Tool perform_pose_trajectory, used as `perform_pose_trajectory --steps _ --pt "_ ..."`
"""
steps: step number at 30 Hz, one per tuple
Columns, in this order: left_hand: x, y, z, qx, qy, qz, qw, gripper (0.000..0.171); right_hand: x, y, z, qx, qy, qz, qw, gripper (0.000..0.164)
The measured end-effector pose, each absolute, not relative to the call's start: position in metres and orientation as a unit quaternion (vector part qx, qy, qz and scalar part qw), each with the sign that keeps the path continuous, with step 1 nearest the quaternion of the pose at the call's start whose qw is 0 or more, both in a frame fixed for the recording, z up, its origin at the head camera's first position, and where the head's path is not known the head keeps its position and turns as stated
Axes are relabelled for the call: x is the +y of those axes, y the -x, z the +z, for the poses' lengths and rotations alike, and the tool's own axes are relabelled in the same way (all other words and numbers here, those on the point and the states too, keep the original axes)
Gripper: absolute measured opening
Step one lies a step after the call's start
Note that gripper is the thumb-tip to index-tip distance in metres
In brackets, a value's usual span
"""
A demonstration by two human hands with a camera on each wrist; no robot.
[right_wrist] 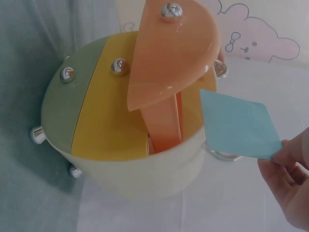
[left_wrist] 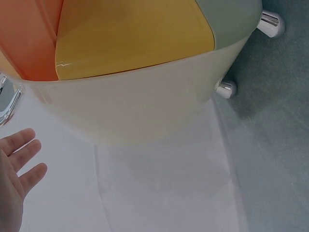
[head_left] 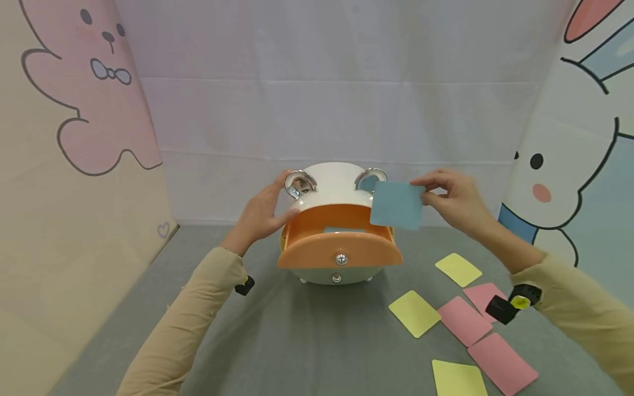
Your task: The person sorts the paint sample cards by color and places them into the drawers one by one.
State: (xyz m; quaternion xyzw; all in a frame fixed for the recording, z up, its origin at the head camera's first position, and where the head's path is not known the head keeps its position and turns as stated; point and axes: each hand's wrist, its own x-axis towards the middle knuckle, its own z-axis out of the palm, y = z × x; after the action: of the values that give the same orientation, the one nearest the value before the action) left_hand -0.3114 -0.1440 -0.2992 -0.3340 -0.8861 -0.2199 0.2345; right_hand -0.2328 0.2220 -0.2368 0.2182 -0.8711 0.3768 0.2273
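A round white drawer box with chrome rings on top stands in the middle of the table. Its orange top drawer is pulled out, and a blue card lies inside. My right hand pinches another square blue card by its edge, above the drawer's right side. At the box's upper left is my left hand, its thumb by the rim beside the drawer. The fingers look extended in the left wrist view. A yellow drawer and a green drawer are closed.
On the table's right lie several loose cards: yellow cards and pink cards, some close together under my right forearm. A white cloth wall rises behind the box, with printed side panels left and right.
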Motion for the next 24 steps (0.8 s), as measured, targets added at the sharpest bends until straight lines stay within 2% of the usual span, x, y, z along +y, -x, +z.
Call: perform_pose_trajectory --steps 16,24 --pt "-0.144 0.312 -0.3 -0.888 0.33 -0.222 0.229 0.08 0.172 0.236 -0.237 -0.851 -0.27 0.408 0.191 0.024" --pt "-0.144 0.313 -0.301 -0.885 0.335 -0.22 0.238 0.08 0.159 0.24 -0.248 -0.849 -0.291 0.405 0.176 0.025"
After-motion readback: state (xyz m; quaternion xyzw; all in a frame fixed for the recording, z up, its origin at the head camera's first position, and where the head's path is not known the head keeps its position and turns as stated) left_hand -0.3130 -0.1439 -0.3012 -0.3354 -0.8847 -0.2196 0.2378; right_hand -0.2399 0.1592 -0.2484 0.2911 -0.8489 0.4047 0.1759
